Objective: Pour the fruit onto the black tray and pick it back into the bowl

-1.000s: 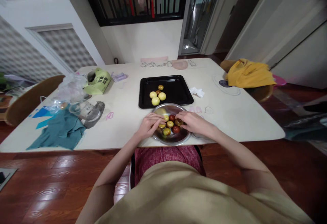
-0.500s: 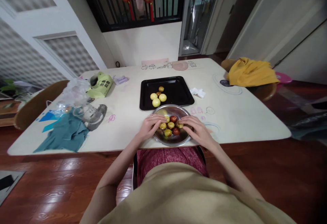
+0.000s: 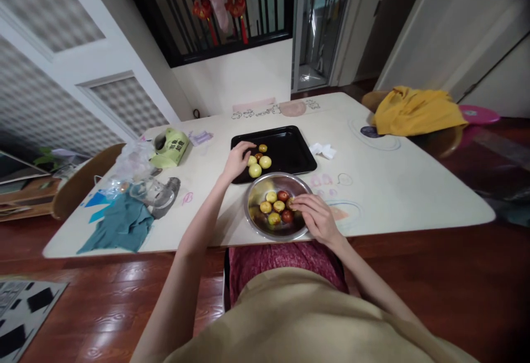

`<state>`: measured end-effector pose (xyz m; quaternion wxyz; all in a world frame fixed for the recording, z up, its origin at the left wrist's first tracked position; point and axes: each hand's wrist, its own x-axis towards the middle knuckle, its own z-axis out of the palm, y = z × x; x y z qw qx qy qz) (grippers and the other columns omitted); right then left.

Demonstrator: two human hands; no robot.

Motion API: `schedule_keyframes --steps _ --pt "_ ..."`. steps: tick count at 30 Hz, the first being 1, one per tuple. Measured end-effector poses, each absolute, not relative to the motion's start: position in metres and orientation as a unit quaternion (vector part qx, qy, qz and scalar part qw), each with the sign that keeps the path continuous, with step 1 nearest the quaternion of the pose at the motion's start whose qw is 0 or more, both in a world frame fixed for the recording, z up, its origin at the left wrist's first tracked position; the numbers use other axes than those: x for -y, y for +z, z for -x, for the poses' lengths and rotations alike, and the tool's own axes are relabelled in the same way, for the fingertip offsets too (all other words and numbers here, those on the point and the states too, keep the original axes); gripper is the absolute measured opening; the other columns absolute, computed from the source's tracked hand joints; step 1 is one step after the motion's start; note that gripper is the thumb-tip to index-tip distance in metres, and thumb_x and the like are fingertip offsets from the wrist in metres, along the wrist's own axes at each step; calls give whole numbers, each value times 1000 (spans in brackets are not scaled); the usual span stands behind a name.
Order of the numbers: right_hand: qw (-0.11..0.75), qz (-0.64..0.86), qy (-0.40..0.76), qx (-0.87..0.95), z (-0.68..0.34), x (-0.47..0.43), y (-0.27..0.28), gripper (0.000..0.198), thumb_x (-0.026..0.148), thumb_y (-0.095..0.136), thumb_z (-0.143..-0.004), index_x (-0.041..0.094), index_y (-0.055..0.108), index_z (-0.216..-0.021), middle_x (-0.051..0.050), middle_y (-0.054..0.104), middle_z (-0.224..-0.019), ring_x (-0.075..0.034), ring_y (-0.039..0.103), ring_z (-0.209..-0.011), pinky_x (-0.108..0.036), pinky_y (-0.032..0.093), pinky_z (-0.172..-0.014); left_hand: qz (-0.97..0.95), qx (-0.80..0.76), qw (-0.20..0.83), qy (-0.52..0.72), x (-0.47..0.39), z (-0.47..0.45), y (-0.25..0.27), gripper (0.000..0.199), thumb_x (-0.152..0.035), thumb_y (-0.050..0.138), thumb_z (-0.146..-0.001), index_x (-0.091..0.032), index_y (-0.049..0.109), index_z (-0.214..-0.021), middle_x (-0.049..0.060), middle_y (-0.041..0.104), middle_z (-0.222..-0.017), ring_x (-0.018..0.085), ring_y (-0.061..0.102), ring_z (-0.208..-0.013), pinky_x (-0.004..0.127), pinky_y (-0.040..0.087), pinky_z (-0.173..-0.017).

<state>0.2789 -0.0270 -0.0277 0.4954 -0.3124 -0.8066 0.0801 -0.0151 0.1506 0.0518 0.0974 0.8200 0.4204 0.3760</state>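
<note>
"Looking down at the table (image 3: 393, 186), where do you find the two hands?"

"Well apart from each other. The left hand (image 3: 238, 161) is over the left side of the black tray (image 3: 290, 150), fingers stretched forward and the thumb parted from them. It's right next to the fruits there; whether it touches the nearest one, I can't tell."

"And the right hand (image 3: 317, 216)?"

"At the right side of the metal bowl (image 3: 255, 194), with its fingertips over a brownish fruit (image 3: 290, 205). They partly cover it, so I can't say if they're clamped on it or only resting."

"What else does the bowl hold?"

"Six more round fruits (image 3: 279, 206) grouped on the bottom: four yellowish, two reddish brown."

"And the tray?"

"It lies just beyond the bowl. Three pale fruits (image 3: 255, 171) sit in its left half, with one small brown fruit (image 3: 259, 157) among them and another farther back."

"Anything around those?"

"A crumpled white tissue (image 3: 323, 150) just right of the tray. Over on the left, a teal cloth (image 3: 122, 225) near the front edge, then a clear plastic bag (image 3: 134, 158) and a yellow-green box (image 3: 171, 147). On the far right, a yellow cloth (image 3: 418, 113) is draped over a chair (image 3: 449, 141)."
</note>
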Motion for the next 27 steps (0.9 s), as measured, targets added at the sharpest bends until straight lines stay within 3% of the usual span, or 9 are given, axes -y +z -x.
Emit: schedule_keyframes --steps 8,15,23,27 --pt "510 308 46 802 -275 28 -27 35 23 43 -108 24 77 -114 -11 80 -111 -27 74 -108 -50 62 -94 -863 -444 124 205 -234 -9 47 36 -5 65 -88 -13 77 -121 17 73 -134 28 69 -123 49 51 -119" --pt "518 300 26 801 -275 29 -25 32 19 46 -107 23 76 -115 -11 81 -111 -27 74 -107 -49 62 -94 -866 -454 139 157 -251 -26 38 30 -5 67 -85 -13 82 -110 14 80 -119 28 74 -106 45 58 -108" --pt "541 283 4 792 -272 30 -21 28 14 49 -105 19 75 -114 -12 81 -108 -26 74 -104 -46 63 -91 -855 -465 125 194 -238 -28 51 29 -13 77 -83 -15 79 -112 11 79 -114 26 73 -104 43 58 -103" --pt "544 290 20 787 -273 30 -21 30 17 48 -105 21 76 -115 -10 82 -108 -27 75 -105 -47 63 -90 -857 -414 127 278 -196 -29 71 31 -21 76 -91 -16 75 -121 12 75 -121 24 72 -103 35 62 -87"
